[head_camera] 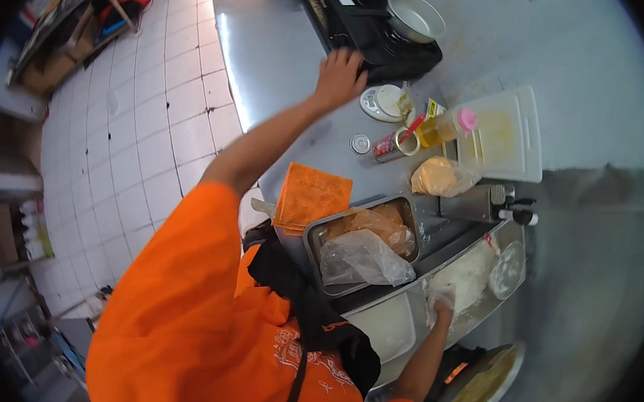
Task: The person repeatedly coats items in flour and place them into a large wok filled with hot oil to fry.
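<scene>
My left hand (340,79), bare and slightly blurred, reaches to the near corner of a black gas stove (388,50). Its fingers are spread over the stove's edge, with nothing visible in them. A digital kitchen scale (370,104) sits just beside that hand. On the other side, my right hand (442,296) wears a clear plastic glove and is down in a metal tray (474,326) of white flour (463,277). The fingers are partly hidden, so any hold there is unclear. A round floured sieve or bowl (506,270) rests at the tray's end.
Raw meat, apparently chicken (385,228), lies with plastic bags in a metal pan (310,240) by a folded orange cloth (317,195). An open can (391,146), oil bottle (441,128) and utensil holder (472,204) stand beyond. A pot (416,17) sits on the stove; a wide pan (477,389) is lower right.
</scene>
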Demonstrator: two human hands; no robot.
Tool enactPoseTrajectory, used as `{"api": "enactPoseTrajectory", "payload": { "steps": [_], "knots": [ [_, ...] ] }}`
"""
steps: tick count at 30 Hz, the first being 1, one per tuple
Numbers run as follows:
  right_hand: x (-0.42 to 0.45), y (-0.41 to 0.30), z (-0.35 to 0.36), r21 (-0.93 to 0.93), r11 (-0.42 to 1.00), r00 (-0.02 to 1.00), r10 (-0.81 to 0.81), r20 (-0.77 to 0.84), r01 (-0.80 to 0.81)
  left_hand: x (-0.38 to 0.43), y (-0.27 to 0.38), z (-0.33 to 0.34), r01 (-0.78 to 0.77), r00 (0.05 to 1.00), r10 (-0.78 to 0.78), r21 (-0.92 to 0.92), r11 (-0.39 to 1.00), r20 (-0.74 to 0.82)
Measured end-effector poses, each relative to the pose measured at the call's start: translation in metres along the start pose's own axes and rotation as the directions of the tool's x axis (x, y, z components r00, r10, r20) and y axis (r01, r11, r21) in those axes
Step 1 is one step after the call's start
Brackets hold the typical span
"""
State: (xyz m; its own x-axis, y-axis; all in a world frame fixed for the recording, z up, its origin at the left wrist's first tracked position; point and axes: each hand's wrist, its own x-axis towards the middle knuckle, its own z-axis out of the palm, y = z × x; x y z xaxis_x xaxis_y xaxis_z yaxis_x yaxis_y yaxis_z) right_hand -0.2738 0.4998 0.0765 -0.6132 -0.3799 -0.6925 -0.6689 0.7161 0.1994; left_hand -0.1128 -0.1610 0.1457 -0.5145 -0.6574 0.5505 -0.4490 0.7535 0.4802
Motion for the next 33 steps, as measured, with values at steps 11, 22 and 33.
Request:
{"api": "enactPoseTrajectory", "payload": {
  "steps": [11, 22, 33],
  "knots": [
    [-0.025, -0.030, -0.010, 0.556, 0.824, 0.984, 0.170, -0.053, -0.112, 0.173, -0.048, 0.037, 0.053, 0.898, -0.132, 0.193, 0.980, 0.419],
    [-0.005, -0.027, -0.012, 0.074, 0.995, 0.998, 0.068, 0.010, -0.069, 0.148, -0.040, 0.048, -0.163, 0.961, 0.105, 0.216, 0.963, 0.254],
    [0.018, 0.033, 0.054, 0.183, 0.916, 0.906, 0.387, -0.171, -0.357, 0.123, -0.006, 0.003, -0.145, 0.941, 0.154, 0.054, 0.988, -0.300]
  ]
}}
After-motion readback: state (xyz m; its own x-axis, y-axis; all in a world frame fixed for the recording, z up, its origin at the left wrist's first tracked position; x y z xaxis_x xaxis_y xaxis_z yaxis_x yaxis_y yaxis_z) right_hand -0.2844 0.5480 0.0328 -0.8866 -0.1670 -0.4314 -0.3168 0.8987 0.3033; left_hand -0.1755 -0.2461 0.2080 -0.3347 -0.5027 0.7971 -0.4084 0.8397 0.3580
